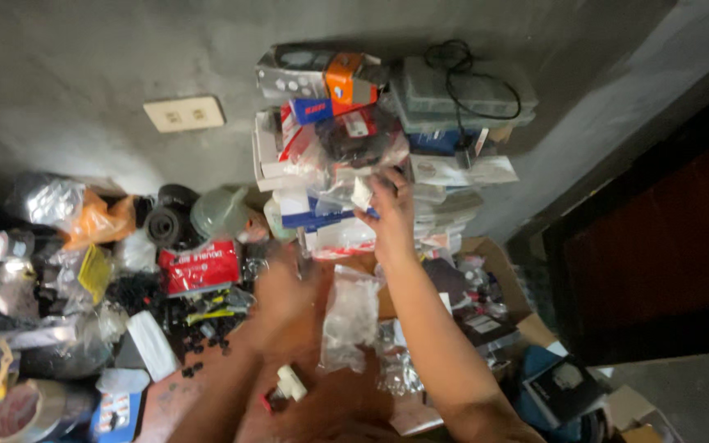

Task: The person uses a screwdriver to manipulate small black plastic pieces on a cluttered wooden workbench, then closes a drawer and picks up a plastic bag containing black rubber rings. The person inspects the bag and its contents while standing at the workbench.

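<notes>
The right hand [389, 215] is raised against a stack of boxes [322, 148] that stands at the wall. Its fingers are closed on a small white packet [362, 194], held at the fingertips just in front of the stack. A clear plastic bag [346, 156] with dark contents lies on the stack directly above this hand.

The left hand [282, 299] is lower and nearer the person, over the table [182, 394]. It is blurred; whether its fingers are apart or together cannot be told. A clear plastic bag of small parts [351, 316] hangs or lies just to the right of it, between the two forearms. A small white part [291, 382] sits on the table just below it.

To the left of the left hand lie a red packet [201, 267], loose black parts [194, 324] and an orange bag [100, 220]. A roll of tape [22, 410] rests well to its left. A wall socket [184, 113] is mounted above that clutter.
</notes>
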A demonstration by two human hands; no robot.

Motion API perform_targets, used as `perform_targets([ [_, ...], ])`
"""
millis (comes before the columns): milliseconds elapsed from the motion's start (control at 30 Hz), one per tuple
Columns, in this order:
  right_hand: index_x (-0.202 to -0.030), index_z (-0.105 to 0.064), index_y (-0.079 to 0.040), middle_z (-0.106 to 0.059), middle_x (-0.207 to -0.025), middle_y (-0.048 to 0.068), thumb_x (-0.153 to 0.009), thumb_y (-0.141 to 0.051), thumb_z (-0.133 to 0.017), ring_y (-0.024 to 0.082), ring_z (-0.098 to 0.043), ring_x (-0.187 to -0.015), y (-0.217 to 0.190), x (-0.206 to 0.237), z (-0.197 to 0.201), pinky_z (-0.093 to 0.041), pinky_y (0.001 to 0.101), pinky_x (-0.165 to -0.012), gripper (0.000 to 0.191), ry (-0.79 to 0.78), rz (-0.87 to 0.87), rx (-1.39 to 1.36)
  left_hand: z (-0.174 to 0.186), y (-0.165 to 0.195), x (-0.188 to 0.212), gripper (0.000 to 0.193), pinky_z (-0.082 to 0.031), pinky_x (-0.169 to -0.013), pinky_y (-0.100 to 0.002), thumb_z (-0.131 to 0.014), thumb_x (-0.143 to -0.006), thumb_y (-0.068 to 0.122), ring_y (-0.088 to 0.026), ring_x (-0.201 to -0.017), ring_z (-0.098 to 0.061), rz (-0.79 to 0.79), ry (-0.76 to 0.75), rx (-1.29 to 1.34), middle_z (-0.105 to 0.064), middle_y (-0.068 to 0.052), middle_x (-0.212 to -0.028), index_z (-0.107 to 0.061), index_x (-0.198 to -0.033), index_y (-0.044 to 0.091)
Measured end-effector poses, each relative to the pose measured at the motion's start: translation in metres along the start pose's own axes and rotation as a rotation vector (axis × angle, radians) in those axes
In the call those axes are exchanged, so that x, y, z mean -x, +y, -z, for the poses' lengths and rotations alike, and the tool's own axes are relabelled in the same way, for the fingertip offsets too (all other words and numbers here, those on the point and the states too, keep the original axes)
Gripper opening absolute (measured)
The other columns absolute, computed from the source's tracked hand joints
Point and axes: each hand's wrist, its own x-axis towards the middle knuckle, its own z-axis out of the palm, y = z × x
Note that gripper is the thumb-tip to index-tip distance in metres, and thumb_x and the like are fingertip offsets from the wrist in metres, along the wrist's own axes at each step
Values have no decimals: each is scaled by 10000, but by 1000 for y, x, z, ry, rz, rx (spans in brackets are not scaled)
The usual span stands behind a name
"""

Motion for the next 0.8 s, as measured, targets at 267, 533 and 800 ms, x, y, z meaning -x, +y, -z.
perform_targets([
  [267, -1137, -621, -27, -679, -1063, 69, -848, -69, -817, 166, -637, -947, 21, -64, -28, -517, 309, -838, 351, -6, 557, -142, 126, 79, -171, 982, -363, -1088, -567, -898, -727, 370, -432, -1362, -417, -513, 422, -326, -447, -220, -1504, -416, -1536, 93],
  [533, -1002, -628, -57, -633, -934, 13, -861, -38, -737, 115, -589, -859, 53, -62, -4, -504, 275, -823, 179, 137, 435, -140, 90, 70, -237, 974, -401, -1047, -565, -943, -709, 456, -360, -1368, -427, -481, 334, -443, -479, -119, -1483, -454, -1500, 164],
  [800, -1003, -631, -49, -649, -964, 33, -874, -87, -766, 118, -591, -899, 71, -61, 5, -480, 272, -842, 191, 188, 467, -68, 73, 58, -250, 972, -449, -1017, -564, -943, -713, 430, -382, -1378, -400, -403, 367, -397, -399, -130, -1515, -448, -1503, 156],
])
